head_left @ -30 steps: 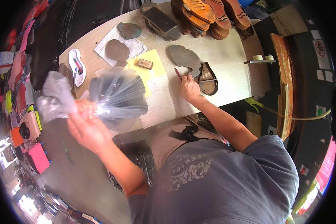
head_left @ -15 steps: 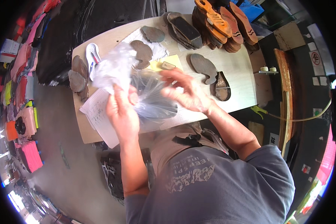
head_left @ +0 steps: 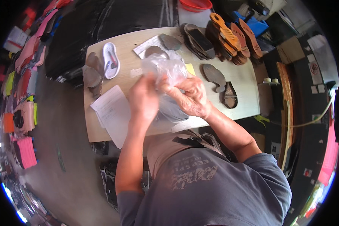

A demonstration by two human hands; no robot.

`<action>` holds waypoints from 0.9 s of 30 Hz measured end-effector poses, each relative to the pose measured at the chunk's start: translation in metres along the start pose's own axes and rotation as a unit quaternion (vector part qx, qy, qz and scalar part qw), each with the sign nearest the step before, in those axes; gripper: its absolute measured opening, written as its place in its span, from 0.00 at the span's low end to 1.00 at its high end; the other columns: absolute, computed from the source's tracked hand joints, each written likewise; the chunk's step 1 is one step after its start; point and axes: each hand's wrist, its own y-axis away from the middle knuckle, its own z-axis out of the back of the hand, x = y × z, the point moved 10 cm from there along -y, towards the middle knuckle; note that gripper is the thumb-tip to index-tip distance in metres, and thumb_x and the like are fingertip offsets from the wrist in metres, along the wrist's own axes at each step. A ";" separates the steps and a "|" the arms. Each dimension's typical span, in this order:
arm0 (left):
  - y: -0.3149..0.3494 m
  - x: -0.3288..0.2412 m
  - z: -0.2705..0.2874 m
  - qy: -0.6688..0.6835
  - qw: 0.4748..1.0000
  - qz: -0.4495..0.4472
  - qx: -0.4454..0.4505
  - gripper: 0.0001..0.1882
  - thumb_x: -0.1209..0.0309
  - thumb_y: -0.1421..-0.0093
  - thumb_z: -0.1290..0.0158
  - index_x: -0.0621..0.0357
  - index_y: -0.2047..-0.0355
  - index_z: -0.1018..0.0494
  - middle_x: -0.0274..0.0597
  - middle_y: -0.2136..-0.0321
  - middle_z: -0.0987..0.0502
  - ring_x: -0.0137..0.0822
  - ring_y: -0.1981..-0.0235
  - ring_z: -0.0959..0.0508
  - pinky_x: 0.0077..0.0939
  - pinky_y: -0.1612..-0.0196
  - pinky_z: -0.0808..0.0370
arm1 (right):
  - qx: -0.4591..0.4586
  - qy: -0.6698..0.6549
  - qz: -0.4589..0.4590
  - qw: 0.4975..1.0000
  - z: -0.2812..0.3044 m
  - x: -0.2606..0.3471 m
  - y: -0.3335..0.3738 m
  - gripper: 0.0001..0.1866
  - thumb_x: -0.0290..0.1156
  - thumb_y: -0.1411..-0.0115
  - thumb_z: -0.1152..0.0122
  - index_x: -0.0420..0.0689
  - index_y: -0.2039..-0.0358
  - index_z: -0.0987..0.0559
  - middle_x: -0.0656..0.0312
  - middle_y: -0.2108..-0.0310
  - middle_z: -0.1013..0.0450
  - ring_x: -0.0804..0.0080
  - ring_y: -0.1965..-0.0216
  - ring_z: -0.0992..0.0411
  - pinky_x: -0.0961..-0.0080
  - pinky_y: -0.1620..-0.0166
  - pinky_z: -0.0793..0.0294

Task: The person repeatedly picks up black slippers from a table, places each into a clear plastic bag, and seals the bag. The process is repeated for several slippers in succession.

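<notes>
A clear plastic bag (head_left: 165, 67) is bunched up above the near part of the table, its crumpled top standing over my hands. My right hand (head_left: 192, 97) is closed around its gathered neck. Smeared by motion, my left hand (head_left: 144, 97) is right beside the neck on the left; its fingers do not show clearly. Below my hands hangs the full part of the bag, with something dark grey inside that I cannot make out. Behind it lie a grey-brown flat shaped piece (head_left: 156, 51) and a yellow paper (head_left: 190, 69), both partly hidden by the bag.
The pale table (head_left: 139, 37) also holds written sheets (head_left: 113, 109), a white shoe sole (head_left: 110, 60), stacked brown pieces (head_left: 93, 77), a curved grey piece (head_left: 214, 75) and a sole-shaped metal cutter (head_left: 229, 96). A phone (head_left: 201, 39) lies on dark pieces beside orange sole patterns (head_left: 226, 32).
My right hand has moved from spread fingers to a closed hold on the bag's neck. The left has shifted right and become blurred. The view has shifted slightly.
</notes>
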 end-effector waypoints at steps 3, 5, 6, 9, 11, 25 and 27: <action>-0.002 -0.012 -0.015 -0.203 0.972 -0.068 0.096 0.12 0.69 0.34 0.51 0.68 0.63 0.24 0.67 0.66 0.20 0.62 0.61 0.18 0.52 0.58 0.22 | -0.040 0.091 0.119 0.988 0.008 0.018 -0.004 0.08 0.25 0.42 0.32 0.42 0.61 0.14 0.53 0.48 0.24 0.50 0.44 0.29 0.57 0.45 0.28; 0.000 -0.010 -0.024 -0.207 0.960 -0.077 0.170 0.11 0.72 0.36 0.52 0.68 0.62 0.25 0.70 0.65 0.21 0.65 0.59 0.19 0.55 0.57 0.23 | -0.046 0.131 0.166 0.976 0.014 0.024 -0.008 0.11 0.23 0.45 0.32 0.42 0.60 0.15 0.52 0.46 0.25 0.46 0.42 0.31 0.53 0.43 0.30; 0.001 -0.010 -0.025 -0.177 0.962 -0.083 0.192 0.11 0.73 0.37 0.52 0.69 0.60 0.26 0.70 0.64 0.21 0.64 0.59 0.19 0.55 0.55 0.23 | -0.043 0.166 0.160 0.972 0.016 0.023 -0.009 0.13 0.21 0.46 0.32 0.43 0.59 0.15 0.51 0.45 0.25 0.45 0.41 0.32 0.51 0.41 0.31; 0.003 -0.024 -0.019 -0.068 0.957 -0.171 0.227 0.15 0.73 0.36 0.51 0.66 0.51 0.27 0.57 0.61 0.20 0.51 0.60 0.19 0.44 0.55 0.23 | -0.029 0.158 0.216 0.963 0.017 0.032 -0.012 0.20 0.17 0.52 0.34 0.45 0.57 0.16 0.50 0.41 0.28 0.41 0.38 0.34 0.49 0.40 0.32; 0.002 -0.016 -0.019 0.068 0.946 -0.104 0.300 0.19 0.72 0.35 0.47 0.63 0.45 0.28 0.47 0.57 0.21 0.42 0.58 0.20 0.37 0.52 0.24 | -0.033 0.182 0.258 0.948 0.015 0.040 -0.012 0.21 0.16 0.53 0.33 0.47 0.56 0.16 0.51 0.39 0.28 0.39 0.38 0.34 0.48 0.39 0.32; -0.003 -0.013 -0.037 -0.221 0.939 -0.150 0.218 0.12 0.69 0.34 0.51 0.65 0.59 0.24 0.62 0.63 0.19 0.60 0.58 0.20 0.52 0.54 0.24 | 0.176 0.280 0.269 0.905 -0.008 0.012 -0.037 0.09 0.28 0.43 0.32 0.37 0.64 0.20 0.53 0.74 0.25 0.52 0.73 0.25 0.61 0.67 0.25; -0.005 -0.018 -0.031 -0.154 0.953 -0.159 0.205 0.14 0.66 0.31 0.48 0.68 0.61 0.25 0.64 0.68 0.20 0.63 0.64 0.20 0.54 0.57 0.26 | 0.204 0.239 0.192 0.930 -0.005 -0.010 -0.039 0.09 0.30 0.39 0.32 0.36 0.67 0.19 0.51 0.78 0.26 0.53 0.78 0.27 0.64 0.72 0.27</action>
